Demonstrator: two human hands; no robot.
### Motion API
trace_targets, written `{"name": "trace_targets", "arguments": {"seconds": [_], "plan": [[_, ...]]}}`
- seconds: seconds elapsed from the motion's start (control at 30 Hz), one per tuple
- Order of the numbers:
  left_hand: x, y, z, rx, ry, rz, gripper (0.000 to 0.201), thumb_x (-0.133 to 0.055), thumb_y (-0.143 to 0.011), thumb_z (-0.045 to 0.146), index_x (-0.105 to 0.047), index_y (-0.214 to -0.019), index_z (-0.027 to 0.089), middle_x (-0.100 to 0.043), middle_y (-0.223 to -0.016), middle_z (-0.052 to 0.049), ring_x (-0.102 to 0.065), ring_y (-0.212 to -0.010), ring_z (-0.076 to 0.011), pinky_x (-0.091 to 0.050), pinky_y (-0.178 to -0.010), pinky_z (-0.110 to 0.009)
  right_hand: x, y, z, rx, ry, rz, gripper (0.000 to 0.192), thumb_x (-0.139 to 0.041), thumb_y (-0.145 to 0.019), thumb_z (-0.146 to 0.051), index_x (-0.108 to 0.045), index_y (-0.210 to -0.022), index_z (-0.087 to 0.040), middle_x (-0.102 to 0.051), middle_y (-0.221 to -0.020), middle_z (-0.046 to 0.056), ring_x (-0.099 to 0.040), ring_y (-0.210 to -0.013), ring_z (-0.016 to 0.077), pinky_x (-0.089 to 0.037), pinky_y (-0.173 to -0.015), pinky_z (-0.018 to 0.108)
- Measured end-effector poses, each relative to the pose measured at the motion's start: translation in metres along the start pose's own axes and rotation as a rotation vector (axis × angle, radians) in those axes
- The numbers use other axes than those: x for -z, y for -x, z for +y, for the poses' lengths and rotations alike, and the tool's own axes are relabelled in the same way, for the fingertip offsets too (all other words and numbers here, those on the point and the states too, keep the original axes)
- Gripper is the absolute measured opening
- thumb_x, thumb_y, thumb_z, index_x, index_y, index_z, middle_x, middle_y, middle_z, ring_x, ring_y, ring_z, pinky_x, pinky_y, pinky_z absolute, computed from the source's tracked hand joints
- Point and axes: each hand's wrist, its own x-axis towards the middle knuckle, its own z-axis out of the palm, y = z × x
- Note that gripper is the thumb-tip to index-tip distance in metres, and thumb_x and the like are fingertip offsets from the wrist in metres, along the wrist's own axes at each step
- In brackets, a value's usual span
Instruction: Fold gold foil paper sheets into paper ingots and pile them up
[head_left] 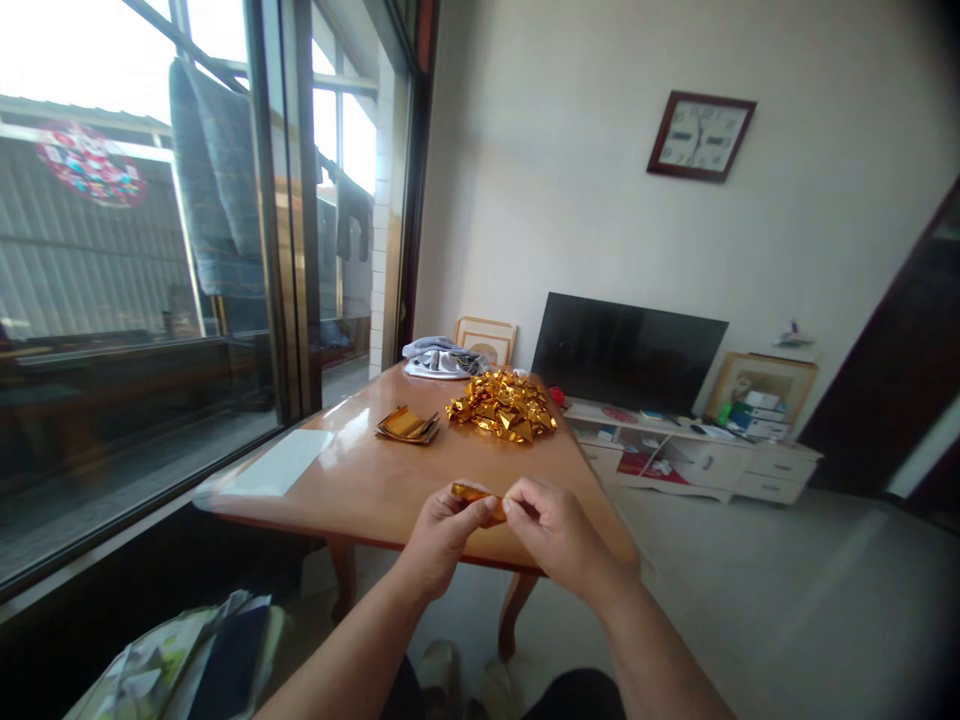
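Note:
Between my two hands, over the near edge of the wooden table, is a small piece of gold foil paper (469, 492), partly folded. My left hand (442, 530) grips its left part, with the thumb lying along the front. At its right end, my right hand (551, 525) pinches the paper between thumb and curled fingers. Beyond them a shiny heap of folded gold foil pieces (506, 405) lies on the table (360, 480). Left of the heap sits a flat stack of gold foil sheets (407, 424). The fingers hide part of the held paper.
A white sheet (279, 462) lies at the table's left, and a bundle of cloth (442, 357) at its far end. Past the table, a television (626, 350) stands on a low cabinet (705, 460). Glass windows (135, 300) run along the left. Bags (187, 660) are at lower left.

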Motion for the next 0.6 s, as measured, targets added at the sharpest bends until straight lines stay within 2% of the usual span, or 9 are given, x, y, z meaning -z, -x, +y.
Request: {"name": "trace_targets", "arguments": {"seconds": [0.2,0.37,0.6], "plan": [[-0.005,0.013,0.010,-0.034,0.031,-0.019,0.019,-0.075,-0.081,0.032,-0.068,-0.082,0.014,-0.063,-0.070,-0.002,-0.057,-0.069,-0.0142,-0.045,-0.071,-0.028,0.006,0.007,-0.016,0.013,0.024,0.006,0.017,-0.054,-0.090,-0.023,-0.060,-0.074,-0.021,-0.063,-0.074,0.001,-0.056,-0.071,0.0156,-0.038,-0.065,0.025],[-0.002,0.011,0.012,-0.039,0.045,-0.002,0.019,-0.073,-0.083,0.033,-0.070,-0.085,0.014,-0.066,-0.078,-0.004,-0.058,-0.073,-0.0151,-0.045,-0.073,-0.028,0.006,0.010,-0.010,-0.096,-0.189,0.023,0.022,-0.054,-0.093,-0.035,-0.065,-0.081,-0.021,-0.062,-0.071,-0.001,-0.055,-0.067,0.0148,-0.040,-0.062,0.026],[0.001,0.007,0.011,-0.024,0.108,0.027,0.018,-0.074,-0.082,0.032,-0.071,-0.087,0.015,-0.067,-0.081,-0.005,-0.058,-0.077,-0.0153,-0.045,-0.076,-0.028,0.001,0.010,0.004,-0.255,-0.482,0.024,0.032,-0.055,-0.093,-0.048,-0.068,-0.091,-0.019,-0.069,-0.078,0.002,-0.057,-0.069,0.0154,-0.044,-0.067,0.027]]}}
